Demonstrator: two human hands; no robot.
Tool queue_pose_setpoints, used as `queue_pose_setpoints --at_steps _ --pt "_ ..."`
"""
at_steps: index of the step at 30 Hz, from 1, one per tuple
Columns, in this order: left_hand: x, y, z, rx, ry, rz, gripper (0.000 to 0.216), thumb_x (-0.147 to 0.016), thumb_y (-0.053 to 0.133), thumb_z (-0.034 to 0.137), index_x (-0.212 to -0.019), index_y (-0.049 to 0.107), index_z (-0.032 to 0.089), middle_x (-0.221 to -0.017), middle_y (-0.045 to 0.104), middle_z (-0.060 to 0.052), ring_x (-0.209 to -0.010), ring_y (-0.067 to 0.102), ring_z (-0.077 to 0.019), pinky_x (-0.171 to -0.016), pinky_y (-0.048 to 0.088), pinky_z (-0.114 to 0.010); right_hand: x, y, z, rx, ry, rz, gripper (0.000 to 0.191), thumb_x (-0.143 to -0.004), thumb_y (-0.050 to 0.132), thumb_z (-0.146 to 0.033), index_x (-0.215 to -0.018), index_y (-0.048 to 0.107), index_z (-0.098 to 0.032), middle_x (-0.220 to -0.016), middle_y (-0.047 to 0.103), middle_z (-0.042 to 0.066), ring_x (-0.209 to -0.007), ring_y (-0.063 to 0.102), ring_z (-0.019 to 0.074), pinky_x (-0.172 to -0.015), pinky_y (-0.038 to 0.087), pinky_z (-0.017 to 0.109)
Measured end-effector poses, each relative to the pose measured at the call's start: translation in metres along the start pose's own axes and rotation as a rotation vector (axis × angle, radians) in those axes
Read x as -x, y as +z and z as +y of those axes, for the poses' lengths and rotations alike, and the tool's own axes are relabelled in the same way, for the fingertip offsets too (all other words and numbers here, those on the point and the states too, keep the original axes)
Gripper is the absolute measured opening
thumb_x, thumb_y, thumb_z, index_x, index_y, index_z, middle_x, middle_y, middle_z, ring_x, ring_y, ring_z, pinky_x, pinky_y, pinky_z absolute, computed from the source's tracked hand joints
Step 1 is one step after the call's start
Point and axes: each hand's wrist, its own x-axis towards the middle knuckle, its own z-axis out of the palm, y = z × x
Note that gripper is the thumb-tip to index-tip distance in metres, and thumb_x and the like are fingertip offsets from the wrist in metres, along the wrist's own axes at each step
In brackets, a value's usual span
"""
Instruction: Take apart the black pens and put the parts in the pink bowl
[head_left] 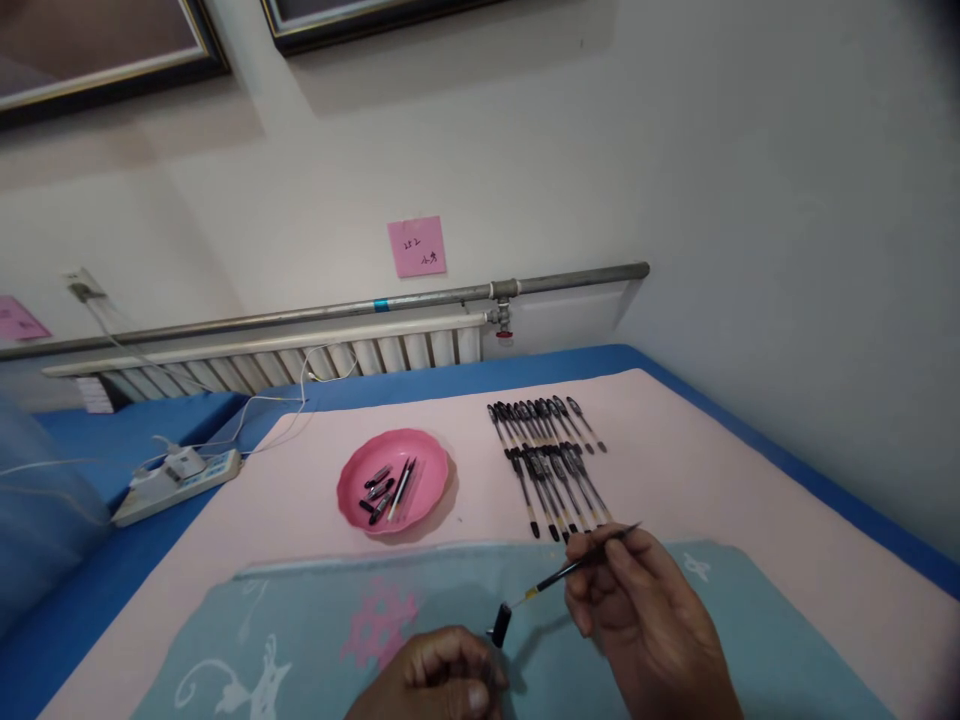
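Closest to us, our left hand [446,675] is curled around a black cap [502,626], and the cap's top end pokes up past the fingers. We should hold it firm but not squash it, so it does not wobble. Our right hand [645,610] pinches a thin dark stick [562,573] between thumb and fingers, and its pale, pointy end aims at the cap's top. We can't tell if the two touch. To do this well, we should line them up straight, go slowly and push softly, because a thin tip could bend. Pinching nearer the tip may help us aim. Both hands are over the blue-green cloth [300,610]. A bit farther off, the pink bowl [429,480] sits to the left, with small black pieces [381,509] inside. To the right of it, pens [557,490] lie in two rows. Farthest away, a grey pipe [450,296] runs along the wall [525,180].
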Motion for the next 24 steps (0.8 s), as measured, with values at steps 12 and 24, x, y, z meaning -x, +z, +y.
queue_pose_setpoints --at_steps 12,24 --pt "-0.002 -0.003 0.0 -0.012 -0.024 -0.003 0.025 -0.068 0.075 0.034 -0.082 0.067 0.014 -0.069 0.064 -0.004 -0.056 0.052 -0.0089 -0.052 0.031 -0.021 -0.001 0.001 -0.004 0.123 -0.009 -0.002 0.017 -0.083 0.057 -0.037 -0.081 0.057 -0.02 -0.078 0.061 0.004 -0.057 0.056 0.0147 -0.043 0.044 0.024" --pt "0.0 -0.008 -0.004 -0.071 -0.045 0.012 0.028 -0.068 0.074 0.035 -0.085 0.069 0.014 -0.062 0.06 -0.002 -0.051 0.047 -0.0071 -0.051 0.029 -0.02 -0.005 -0.001 -0.019 0.486 -0.03 -0.197 0.028 -0.085 0.052 -0.046 -0.08 0.057 -0.019 -0.069 0.061 0.004 -0.054 0.054 0.0145 -0.048 0.043 0.025"
